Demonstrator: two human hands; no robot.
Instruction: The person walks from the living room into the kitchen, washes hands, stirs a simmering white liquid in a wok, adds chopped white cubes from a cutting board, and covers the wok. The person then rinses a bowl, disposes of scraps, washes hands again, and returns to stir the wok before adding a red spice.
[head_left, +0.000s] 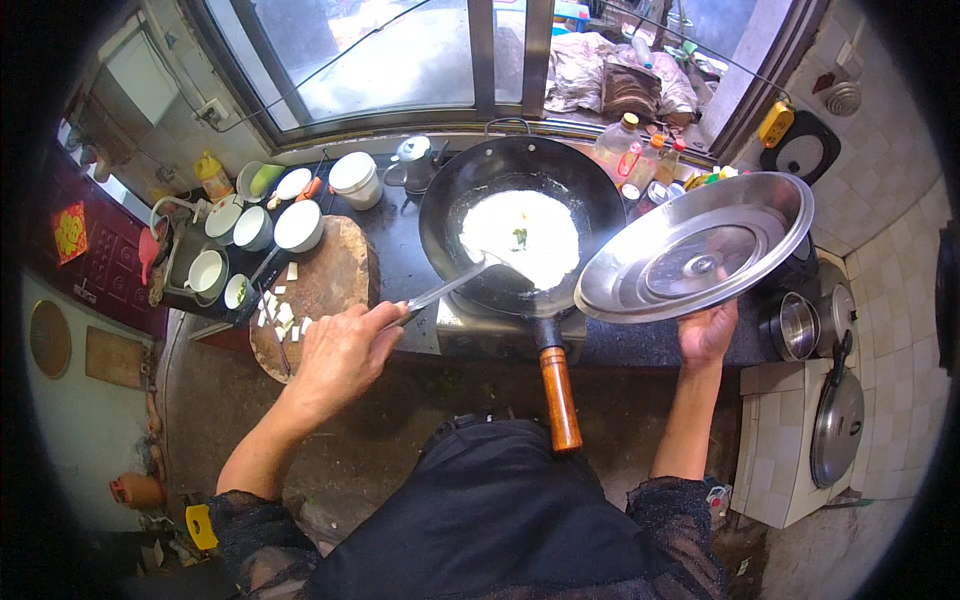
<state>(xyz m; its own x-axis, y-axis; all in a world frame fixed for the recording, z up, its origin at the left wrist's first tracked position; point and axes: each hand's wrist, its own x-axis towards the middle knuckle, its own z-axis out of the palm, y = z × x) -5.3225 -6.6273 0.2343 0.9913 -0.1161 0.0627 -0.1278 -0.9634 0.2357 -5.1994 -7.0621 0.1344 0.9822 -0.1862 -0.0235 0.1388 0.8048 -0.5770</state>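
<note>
My left hand (345, 349) grips the handle of a metal spatula (450, 283), whose head rests at the near left edge of bright white food (529, 232) with a small green piece on it. This food lies in a dark wok (450, 195) on a stove, the wooden handle (559, 401) pointing towards me. At the wok's right, my right hand (707, 330) holds up a large metal lid (694, 247), tilted with its inner side in view; part of the hand is hidden behind it. White cubes (283, 313) lie on a round wooden chopping board (341, 262) at the left.
Several white bowls (298, 225) and a lidded white tub (355, 180) stand left, near a sink (184, 259). Behind the lid are bottles (616, 142). Metal pots (795, 326) stand on the right, above a lid leaning at a tiled block (784, 442). A window frame (375, 124) borders the counter's back.
</note>
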